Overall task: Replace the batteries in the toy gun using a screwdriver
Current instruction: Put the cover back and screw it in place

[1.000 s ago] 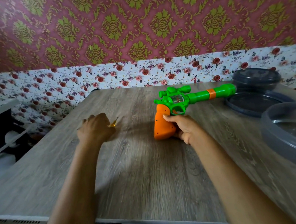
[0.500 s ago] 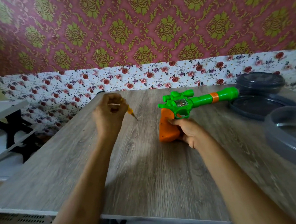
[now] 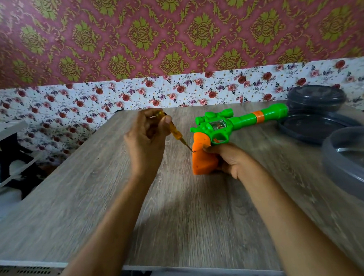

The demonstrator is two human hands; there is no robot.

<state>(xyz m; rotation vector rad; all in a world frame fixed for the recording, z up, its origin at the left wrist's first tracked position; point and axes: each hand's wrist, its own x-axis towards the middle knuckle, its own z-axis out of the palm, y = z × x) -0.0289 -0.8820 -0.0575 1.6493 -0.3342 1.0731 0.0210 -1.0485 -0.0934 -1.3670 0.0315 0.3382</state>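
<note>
left hand (image 3: 144, 140): fingers pinching yellow screwdriver (image 3: 173, 129), tip touching orange grip
right hand (image 3: 229, 158): fingers clamping toy gun (image 3: 223, 128) grip
handling: likely light, stiff, slippery plastic

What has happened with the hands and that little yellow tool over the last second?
The left hand lifted the yellow screwdriver off the table, carried it right toward the toy gun, and now its tip meets the orange grip. The right hand kept holding the grip, the gun standing with its barrel pointing right. The dark containers on the right did not move.
</note>
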